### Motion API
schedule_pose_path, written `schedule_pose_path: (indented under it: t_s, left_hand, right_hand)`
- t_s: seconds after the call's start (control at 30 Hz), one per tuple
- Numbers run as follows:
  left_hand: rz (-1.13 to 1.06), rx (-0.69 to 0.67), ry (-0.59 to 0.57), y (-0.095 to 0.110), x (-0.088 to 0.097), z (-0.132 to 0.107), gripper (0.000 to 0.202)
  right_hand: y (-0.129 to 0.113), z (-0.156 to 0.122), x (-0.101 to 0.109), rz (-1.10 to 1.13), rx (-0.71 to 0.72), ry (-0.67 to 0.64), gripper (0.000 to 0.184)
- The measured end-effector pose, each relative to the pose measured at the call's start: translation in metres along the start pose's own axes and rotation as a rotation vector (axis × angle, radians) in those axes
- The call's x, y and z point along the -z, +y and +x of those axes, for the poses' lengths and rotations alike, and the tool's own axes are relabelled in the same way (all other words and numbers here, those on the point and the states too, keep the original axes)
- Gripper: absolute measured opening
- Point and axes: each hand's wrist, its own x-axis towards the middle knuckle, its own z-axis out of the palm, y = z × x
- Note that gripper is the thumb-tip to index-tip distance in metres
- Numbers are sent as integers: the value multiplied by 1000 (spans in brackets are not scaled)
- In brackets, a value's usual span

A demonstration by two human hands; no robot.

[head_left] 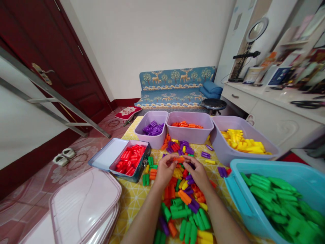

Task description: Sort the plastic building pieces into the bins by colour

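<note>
Both hands meet over a loose heap of coloured plastic tube pieces on the yellow patterned tablecloth. Between the fingertips is an orange plastic piece. My left hand pinches its left end, and my right hand closes on its right end. Beneath and around them lie green pieces, purple pieces and yellow pieces, some joined in rows. The palms hide part of the heap.
Lilac bins hold purple, orange and yellow pieces. At right stands a turquoise bin of green pieces. A metal tin with red pieces sits left, near stacked lids. A sofa is behind.
</note>
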Motion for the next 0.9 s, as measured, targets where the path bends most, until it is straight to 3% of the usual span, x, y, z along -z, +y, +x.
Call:
schedule_pose_path:
  t_s: [0.13, 0.3, 0.47, 0.6, 0.73, 0.9]
  left_hand:
    - [-303, 184, 62, -4, -6, -4, 41]
    - [-288, 228, 92, -9, -9, -2, 52]
    - [-273, 232, 29, -13, -9, -3, 48]
    - [-94, 157, 18, -9, -7, -5, 35]
    - [192, -23, 85, -5, -6, -6, 24]
    - [294, -34, 78, -10, -5, -6, 21]
  right_hand:
    - [-3, -3, -1, -63, 29, 2, 38]
    - [-3, -4, 0, -103, 108, 84, 29]
    - [-2, -2, 0, -140, 137, 133, 26]
    - [-3, -2, 0, -160, 177, 168, 22]
    - [-8, -5, -2, -155, 150, 318, 24]
    - [-22, -7, -5, 11, 34, 400, 33]
